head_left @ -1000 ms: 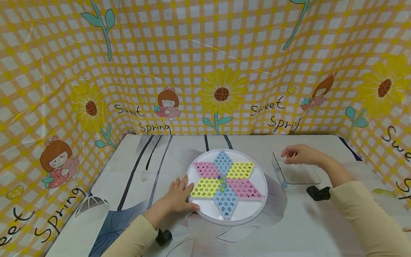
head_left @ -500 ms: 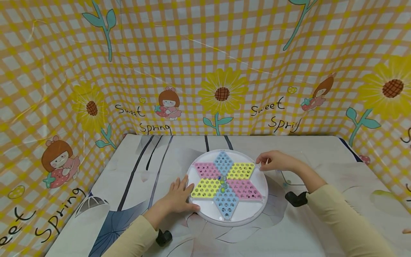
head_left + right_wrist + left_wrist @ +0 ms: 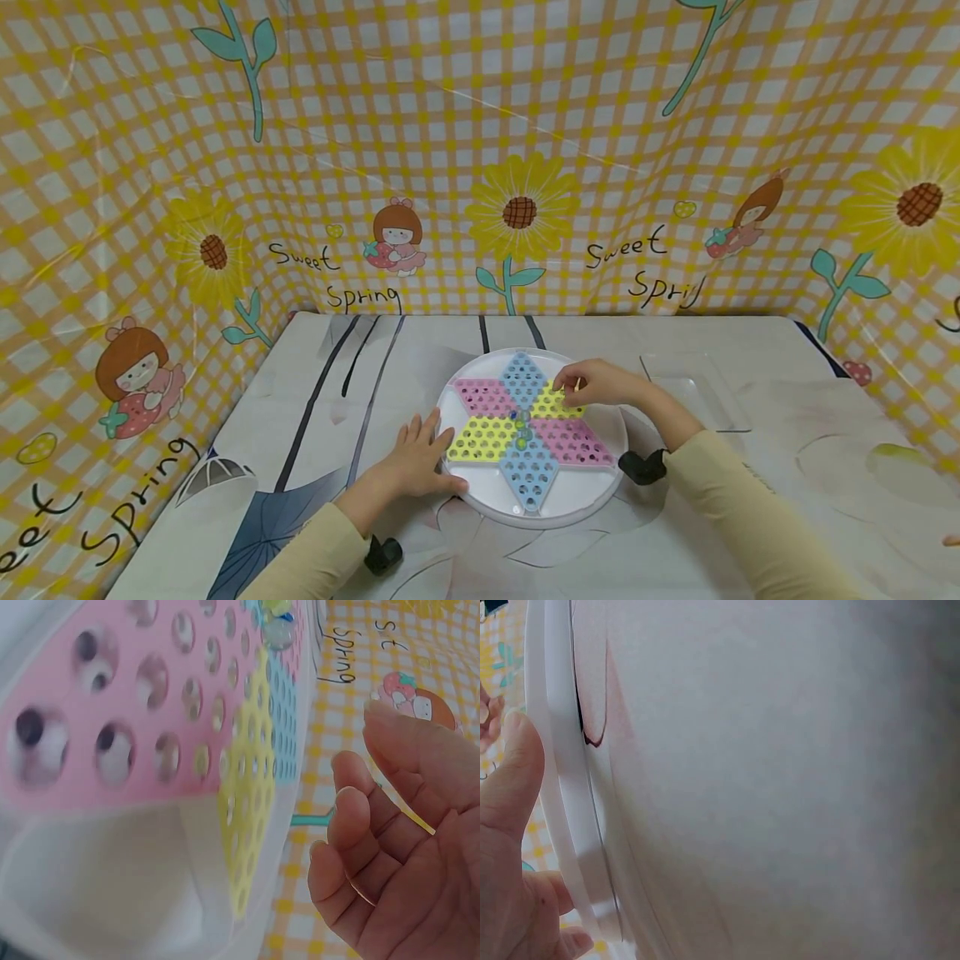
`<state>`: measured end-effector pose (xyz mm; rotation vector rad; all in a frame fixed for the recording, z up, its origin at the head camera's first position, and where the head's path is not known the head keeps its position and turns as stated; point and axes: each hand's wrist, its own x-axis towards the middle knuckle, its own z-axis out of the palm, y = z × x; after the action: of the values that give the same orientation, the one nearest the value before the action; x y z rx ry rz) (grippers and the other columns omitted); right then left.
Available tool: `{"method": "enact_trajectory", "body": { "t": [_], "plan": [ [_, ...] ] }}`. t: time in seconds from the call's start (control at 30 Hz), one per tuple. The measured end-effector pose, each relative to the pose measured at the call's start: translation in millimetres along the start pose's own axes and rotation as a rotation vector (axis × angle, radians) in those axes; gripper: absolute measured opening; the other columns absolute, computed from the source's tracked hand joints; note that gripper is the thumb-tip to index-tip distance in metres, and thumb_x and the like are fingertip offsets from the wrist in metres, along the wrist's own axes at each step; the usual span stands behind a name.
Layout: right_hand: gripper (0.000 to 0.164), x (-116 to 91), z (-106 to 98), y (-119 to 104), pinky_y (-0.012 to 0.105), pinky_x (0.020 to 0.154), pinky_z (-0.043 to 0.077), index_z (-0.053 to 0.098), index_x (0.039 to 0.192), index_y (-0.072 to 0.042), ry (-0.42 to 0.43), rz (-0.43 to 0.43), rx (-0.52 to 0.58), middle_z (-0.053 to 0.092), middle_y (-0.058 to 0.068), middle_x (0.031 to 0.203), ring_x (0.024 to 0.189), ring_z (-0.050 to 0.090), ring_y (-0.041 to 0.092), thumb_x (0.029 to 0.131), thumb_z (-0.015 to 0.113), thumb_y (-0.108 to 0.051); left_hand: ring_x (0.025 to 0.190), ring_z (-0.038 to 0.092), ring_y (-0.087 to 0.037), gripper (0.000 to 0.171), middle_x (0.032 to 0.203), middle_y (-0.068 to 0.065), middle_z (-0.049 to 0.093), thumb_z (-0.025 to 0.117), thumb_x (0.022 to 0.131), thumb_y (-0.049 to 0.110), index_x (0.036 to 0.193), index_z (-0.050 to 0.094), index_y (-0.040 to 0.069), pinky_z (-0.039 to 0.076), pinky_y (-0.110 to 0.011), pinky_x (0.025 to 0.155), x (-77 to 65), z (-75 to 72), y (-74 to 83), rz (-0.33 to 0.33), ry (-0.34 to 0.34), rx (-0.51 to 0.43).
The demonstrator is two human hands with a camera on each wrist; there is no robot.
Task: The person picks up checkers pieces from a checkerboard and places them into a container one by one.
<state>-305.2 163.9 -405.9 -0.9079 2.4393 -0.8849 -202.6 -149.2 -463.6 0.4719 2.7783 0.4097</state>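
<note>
A round white Chinese checkers board (image 3: 577, 492) with a pink, yellow and blue star of holes lies on the table. Several glass marbles (image 3: 521, 442) sit at its centre, also seen as clear and coloured marbles (image 3: 278, 634) in the right wrist view. My left hand (image 3: 412, 462) rests with spread fingers against the board's left rim; the left wrist view shows its thumb (image 3: 521, 750) at the white edge. Over the far-right yellow section hovers my right hand (image 3: 603, 383), fingers bent and thumb near the fingertips. I cannot tell whether a marble is between them.
A clear rectangular container (image 3: 723, 430) stands right of the board, partly behind the right forearm. Black wrist mounts (image 3: 642, 467) hang under both wrists. A yellow checked cloth (image 3: 450, 125) walls the table at the back and sides.
My right hand has moved left from above the clear container, past the board's right rim, to over the yellow section. The left hand has stayed at the rim.
</note>
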Motion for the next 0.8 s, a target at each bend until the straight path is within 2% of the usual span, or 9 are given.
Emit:
{"method": "enact_trajectory", "body": {
  "t": [0.4, 0.8],
  "plan": [
    [0.021, 22, 18, 6, 0.025, 0.062, 0.041, 0.061, 0.102, 0.001, -0.034, -0.034, 0.047, 0.053, 0.000, 0.076, 0.071, 0.047, 0.014, 0.083, 0.061, -0.008, 0.135, 0.006, -0.048, 0.090, 0.151, -0.023, 0.007, 0.061, 0.076, 0.059, 0.142, 0.031, 0.005, 0.010, -0.057, 0.108, 0.4, 1.0, -1.5, 0.014, 0.013, 0.023],
    [0.019, 35, 32, 2, 0.024, 0.063, 0.042, 0.064, 0.099, -0.002, -0.033, -0.015, -0.007, 0.054, -0.001, 0.073, 0.069, 0.047, 0.011, 0.081, 0.064, -0.009, 0.135, 0.006, -0.048, 0.089, 0.151, -0.023, 0.007, 0.061, 0.077, 0.058, 0.142, 0.032, 0.004, 0.010, -0.057, 0.108, -1.2, -0.9, 0.6, 0.013, 0.011, 0.025]
  ]
}}
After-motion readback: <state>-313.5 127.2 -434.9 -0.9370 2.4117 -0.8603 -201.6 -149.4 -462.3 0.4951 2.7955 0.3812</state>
